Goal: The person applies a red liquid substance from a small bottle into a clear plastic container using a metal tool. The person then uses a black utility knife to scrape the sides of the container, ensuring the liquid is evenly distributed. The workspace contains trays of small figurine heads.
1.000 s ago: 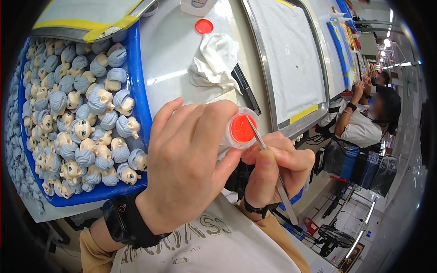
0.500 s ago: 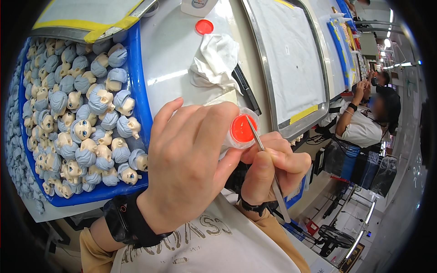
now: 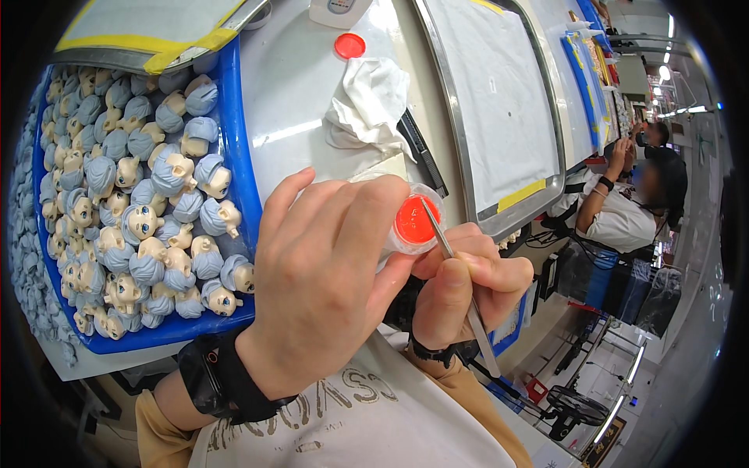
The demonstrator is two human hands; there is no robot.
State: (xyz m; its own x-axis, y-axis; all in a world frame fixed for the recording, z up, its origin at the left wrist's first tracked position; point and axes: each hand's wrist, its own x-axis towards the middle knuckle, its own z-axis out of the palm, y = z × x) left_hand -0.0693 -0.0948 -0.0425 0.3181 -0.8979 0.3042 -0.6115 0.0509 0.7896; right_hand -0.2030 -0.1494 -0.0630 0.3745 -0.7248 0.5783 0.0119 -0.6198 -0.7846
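My left hand [image 3: 320, 273] is closed round a small translucent plastic cup [image 3: 434, 204] of bright red paint [image 3: 414, 221]. The cup is tipped so its mouth faces me. In a pinch between thumb and fingers, my right hand [image 3: 472, 288] grips silvery metal tweezers [image 3: 477, 329]. Their narrow tip reaches over the cup's rim to the paint, though how deep it goes cannot be made out. The wide end slants down past my right palm. My left fingertips are mostly hidden behind the cup.
At left, a blue tray [image 3: 248, 148] holds many doll heads with grey-blue hair. A red lid [image 3: 349, 46], a white cloth [image 3: 369, 105] and a black cutter-like bar [image 3: 422, 152] lie beyond my hands. A paper-lined metal tray [image 3: 503, 101] stands right; a co-worker [image 3: 624, 203] sits farther right.
The tweezers have shifted slightly, their wide end a little farther right and up. The paint's surface looks more rippled. Both hands stay almost in place.
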